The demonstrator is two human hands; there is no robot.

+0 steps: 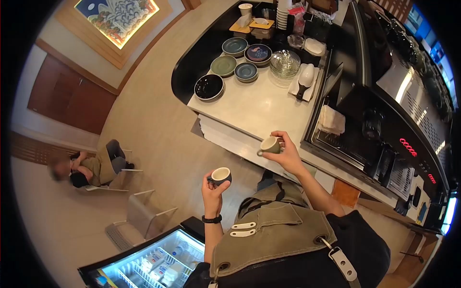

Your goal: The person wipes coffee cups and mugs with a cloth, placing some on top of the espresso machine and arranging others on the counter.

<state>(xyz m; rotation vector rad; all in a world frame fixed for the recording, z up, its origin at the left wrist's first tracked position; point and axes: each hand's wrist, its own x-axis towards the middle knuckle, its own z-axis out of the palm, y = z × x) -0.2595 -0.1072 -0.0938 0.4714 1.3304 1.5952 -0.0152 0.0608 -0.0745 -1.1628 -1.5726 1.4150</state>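
My left hand (213, 193) is closed around a small dark blue-grey cup (220, 176) with a cream inside, held upright over the floor. To the right and a little higher, my right hand (288, 153) grips a small green cup (270, 145), its handle pointing left, close to the front edge of the white counter (254, 110). Both cups look empty, and they are apart. Stacked plates stand beyond them on the counter: a green one (224, 66), small blue ones (246, 71) and black bowls (209, 87).
An espresso machine (384, 129) fills the right side. Glass saucers (285, 63) and a white scoop (306, 75) are on the counter. At lower left are an open-topped lit fridge (163, 261) and a chair (144, 213). A person (98, 168) sits at far left.
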